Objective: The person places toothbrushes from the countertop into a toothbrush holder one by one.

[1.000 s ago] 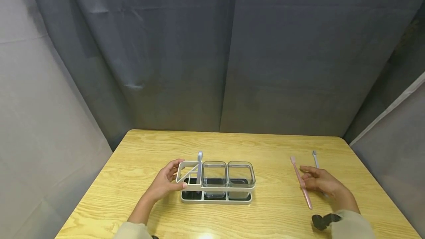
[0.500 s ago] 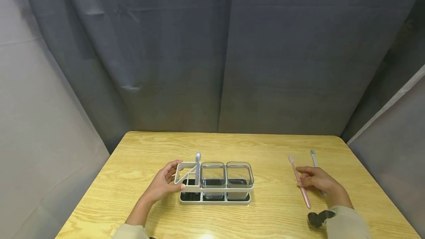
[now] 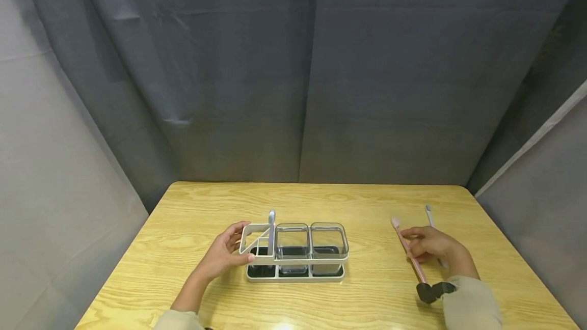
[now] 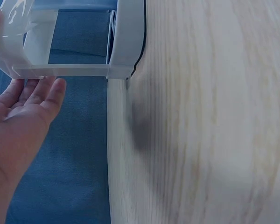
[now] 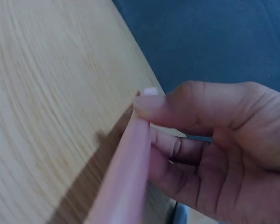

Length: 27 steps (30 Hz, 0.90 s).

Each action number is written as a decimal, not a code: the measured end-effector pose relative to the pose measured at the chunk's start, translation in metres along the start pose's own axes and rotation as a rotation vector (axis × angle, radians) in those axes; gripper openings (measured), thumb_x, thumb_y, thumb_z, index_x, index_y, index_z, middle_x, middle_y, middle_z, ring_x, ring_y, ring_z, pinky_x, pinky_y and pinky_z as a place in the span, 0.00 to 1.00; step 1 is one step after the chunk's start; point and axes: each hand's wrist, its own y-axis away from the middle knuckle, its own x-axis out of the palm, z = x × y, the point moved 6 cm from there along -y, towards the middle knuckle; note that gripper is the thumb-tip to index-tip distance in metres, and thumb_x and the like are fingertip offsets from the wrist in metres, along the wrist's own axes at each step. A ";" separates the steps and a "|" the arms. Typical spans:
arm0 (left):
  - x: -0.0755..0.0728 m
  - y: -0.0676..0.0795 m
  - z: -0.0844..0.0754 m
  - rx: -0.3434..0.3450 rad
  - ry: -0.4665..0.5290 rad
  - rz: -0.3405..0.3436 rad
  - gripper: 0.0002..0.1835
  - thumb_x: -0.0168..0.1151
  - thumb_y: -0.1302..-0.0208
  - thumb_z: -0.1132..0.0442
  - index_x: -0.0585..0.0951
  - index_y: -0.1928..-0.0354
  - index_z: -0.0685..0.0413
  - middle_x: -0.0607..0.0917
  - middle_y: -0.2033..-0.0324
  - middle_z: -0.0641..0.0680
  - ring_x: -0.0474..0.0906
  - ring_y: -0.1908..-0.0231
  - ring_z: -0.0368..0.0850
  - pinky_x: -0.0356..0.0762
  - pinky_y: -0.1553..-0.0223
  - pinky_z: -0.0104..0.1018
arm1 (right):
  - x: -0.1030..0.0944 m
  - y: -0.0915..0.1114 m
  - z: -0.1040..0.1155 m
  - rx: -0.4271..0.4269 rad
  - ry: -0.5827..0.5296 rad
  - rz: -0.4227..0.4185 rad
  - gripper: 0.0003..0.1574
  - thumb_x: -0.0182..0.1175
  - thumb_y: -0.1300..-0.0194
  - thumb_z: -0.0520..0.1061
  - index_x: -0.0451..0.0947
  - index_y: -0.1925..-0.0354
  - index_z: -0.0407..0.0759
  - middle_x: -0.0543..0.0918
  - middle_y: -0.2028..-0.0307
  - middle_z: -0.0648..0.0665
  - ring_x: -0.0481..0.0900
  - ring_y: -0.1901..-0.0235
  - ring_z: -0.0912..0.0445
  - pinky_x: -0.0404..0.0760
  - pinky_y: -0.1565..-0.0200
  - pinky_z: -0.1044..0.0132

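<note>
My left hand point(image 3: 223, 251) grips the left end of a white toothbrush holder point(image 3: 312, 262), thumb in front and fingers round the side. In the left wrist view the fingers point(image 4: 52, 99) touch the holder's white frame point(image 4: 60, 70). A light blue-grey toothbrush point(image 3: 271, 228) stands upright in the left section; two clear square cups point(image 3: 292, 241) fill the others. At the right, my right hand point(image 3: 431, 246) pinches a pink toothbrush point(image 3: 416, 264) between thumb and fingers. Close up, the pink toothbrush point(image 5: 126, 172) points toward the right wrist camera. Another blue toothbrush point(image 3: 429, 215) lies partly hidden behind that hand.
A wooden table point(image 3: 367, 299) carries everything. Dark grey curtain point(image 3: 229, 90) hangs beyond its back edge, with lighter cloth point(image 3: 55, 177) at the sides. A black strap mount point(image 3: 433, 292) sits at the right wrist, over the pink toothbrush's lower end.
My right hand has moved left onto the pink toothbrush and now pinches it; the toothbrush has shifted slightly. The left hand keeps its hold on the toothbrush holder.
</note>
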 end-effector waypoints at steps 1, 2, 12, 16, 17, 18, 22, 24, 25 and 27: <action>0.000 0.000 0.000 -0.001 0.003 -0.001 0.42 0.72 0.53 0.69 0.61 0.35 0.63 0.69 0.42 0.65 0.60 0.39 0.66 0.56 0.38 0.55 | 0.001 0.000 0.001 0.006 -0.019 0.011 0.44 0.61 0.47 0.30 0.51 0.37 0.18 0.79 0.63 0.36 0.80 0.66 0.44 0.81 0.63 0.55; 0.000 0.000 0.000 -0.001 0.007 -0.001 0.42 0.72 0.53 0.69 0.61 0.35 0.63 0.69 0.42 0.65 0.60 0.39 0.66 0.55 0.38 0.55 | 0.001 0.000 0.001 0.007 -0.034 0.021 0.44 0.61 0.46 0.31 0.51 0.37 0.19 0.79 0.63 0.36 0.80 0.65 0.45 0.81 0.63 0.55; 0.000 0.000 0.000 -0.008 0.005 -0.010 0.42 0.73 0.53 0.68 0.62 0.35 0.62 0.69 0.42 0.64 0.60 0.39 0.65 0.56 0.38 0.54 | -0.001 0.006 -0.001 -0.045 -0.231 -0.066 0.44 0.59 0.42 0.32 0.46 0.35 0.22 0.79 0.63 0.38 0.78 0.66 0.51 0.79 0.63 0.59; 0.000 0.000 0.001 0.001 0.006 -0.006 0.43 0.73 0.53 0.69 0.62 0.35 0.63 0.69 0.42 0.65 0.60 0.39 0.66 0.56 0.38 0.55 | 0.001 0.011 0.003 -0.041 -0.262 -0.089 0.43 0.58 0.42 0.32 0.48 0.35 0.23 0.76 0.67 0.41 0.75 0.71 0.53 0.78 0.66 0.60; 0.000 0.000 0.002 0.002 0.004 -0.008 0.43 0.73 0.53 0.68 0.62 0.35 0.63 0.70 0.42 0.65 0.60 0.39 0.66 0.56 0.39 0.55 | 0.002 0.012 0.004 -0.043 -0.269 -0.095 0.42 0.58 0.41 0.32 0.49 0.35 0.24 0.76 0.68 0.42 0.74 0.72 0.54 0.78 0.66 0.60; 0.000 0.000 0.002 0.004 0.000 -0.010 0.43 0.73 0.53 0.68 0.62 0.35 0.63 0.70 0.43 0.64 0.60 0.40 0.66 0.56 0.39 0.55 | 0.003 0.014 0.006 -0.048 -0.277 -0.098 0.41 0.57 0.41 0.32 0.49 0.35 0.24 0.76 0.68 0.42 0.74 0.72 0.54 0.79 0.66 0.60; 0.000 -0.001 0.002 0.016 -0.016 -0.019 0.43 0.73 0.53 0.68 0.62 0.35 0.63 0.70 0.43 0.64 0.62 0.40 0.66 0.57 0.39 0.54 | 0.007 0.018 0.015 -0.075 -0.260 -0.117 0.41 0.57 0.40 0.32 0.49 0.35 0.24 0.77 0.69 0.42 0.75 0.71 0.54 0.79 0.65 0.60; 0.000 -0.002 0.002 0.020 -0.018 -0.026 0.43 0.73 0.53 0.68 0.62 0.35 0.64 0.71 0.43 0.64 0.62 0.41 0.66 0.58 0.39 0.54 | 0.009 0.019 0.020 -0.085 -0.240 -0.128 0.43 0.58 0.40 0.32 0.48 0.34 0.24 0.77 0.69 0.42 0.75 0.70 0.54 0.80 0.64 0.59; 0.000 -0.002 0.002 0.021 -0.017 -0.029 0.43 0.73 0.53 0.69 0.62 0.35 0.64 0.71 0.43 0.64 0.62 0.41 0.66 0.58 0.39 0.54 | 0.010 0.020 0.022 -0.089 -0.229 -0.134 0.43 0.58 0.41 0.33 0.48 0.34 0.23 0.77 0.69 0.42 0.76 0.69 0.53 0.80 0.64 0.59; 0.000 -0.002 0.002 0.019 -0.011 -0.036 0.43 0.73 0.53 0.69 0.62 0.35 0.64 0.71 0.43 0.64 0.62 0.41 0.66 0.58 0.39 0.54 | 0.013 0.020 0.027 -0.092 -0.215 -0.141 0.44 0.59 0.41 0.34 0.47 0.34 0.23 0.77 0.68 0.42 0.77 0.68 0.53 0.80 0.63 0.59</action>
